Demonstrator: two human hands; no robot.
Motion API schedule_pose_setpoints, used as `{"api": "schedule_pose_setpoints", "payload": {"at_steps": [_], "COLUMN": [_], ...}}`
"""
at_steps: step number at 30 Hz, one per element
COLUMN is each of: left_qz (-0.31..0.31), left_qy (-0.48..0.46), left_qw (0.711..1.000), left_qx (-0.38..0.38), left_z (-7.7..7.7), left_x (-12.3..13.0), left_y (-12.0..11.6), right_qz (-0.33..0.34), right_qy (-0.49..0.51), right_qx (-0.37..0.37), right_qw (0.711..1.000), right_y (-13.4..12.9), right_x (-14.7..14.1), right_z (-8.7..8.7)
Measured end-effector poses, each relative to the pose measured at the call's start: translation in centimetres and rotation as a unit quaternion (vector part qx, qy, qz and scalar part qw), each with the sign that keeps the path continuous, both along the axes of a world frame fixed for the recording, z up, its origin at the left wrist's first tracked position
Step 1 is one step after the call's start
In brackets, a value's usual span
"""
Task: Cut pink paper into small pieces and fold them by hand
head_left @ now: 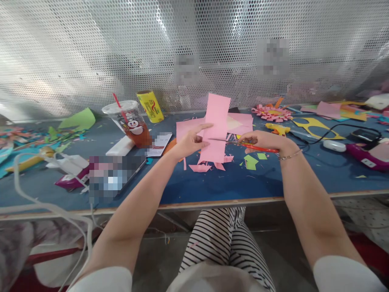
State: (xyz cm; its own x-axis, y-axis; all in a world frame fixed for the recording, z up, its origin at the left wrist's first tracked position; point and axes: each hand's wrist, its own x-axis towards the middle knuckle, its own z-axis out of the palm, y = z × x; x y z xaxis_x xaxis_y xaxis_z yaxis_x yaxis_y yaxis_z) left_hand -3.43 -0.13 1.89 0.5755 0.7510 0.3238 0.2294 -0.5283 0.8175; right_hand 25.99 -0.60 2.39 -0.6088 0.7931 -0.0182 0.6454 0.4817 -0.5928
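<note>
Between the thumb and fingers of my left hand [192, 141] is a pink paper strip [217, 111], held upright over the table by its left edge. My right hand [263, 140] grips orange-handled scissors [263, 149]. Their blades point left and cross the strip around its middle, close to my left thumb; whether they have cut into it I cannot tell. Behind the strip lie more pink paper sheets [187, 126]. Pink paper scraps [200, 167] are scattered below it, and green scraps [251, 162] lie under my right hand.
A plastic drink cup [133, 125] with a red straw and a yellow can [151, 107] stand at left. Phones and white cables [45, 205] lie nearby. A pink fringed paper flower [272, 112], yellow cut-out paper [316, 127] and a glue gun [278, 129] sit right. Perforated metal [212, 48] rises behind.
</note>
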Motion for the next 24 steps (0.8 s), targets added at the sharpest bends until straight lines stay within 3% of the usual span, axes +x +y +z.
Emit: {"api": "schedule_pose_setpoints", "payload": {"at_steps": [7,24], "left_qz": [0.011,-0.007], "left_qy": [-0.003,-0.038], "left_qw": [1.0,0.999], "left_qx": [0.002,-0.013], "left_z": [-0.1,-0.4], "left_x": [0.1,0.7], "left_y": [0.0,-0.1], "right_qz": [0.044,0.063], "right_qy": [0.033,0.02], "right_qx": [-0.052,-0.066], "right_qw": [0.997,0.996], "right_y": [0.1,-0.8], "right_x": [0.2,-0.3], "right_z": [-0.4,0.4]}}
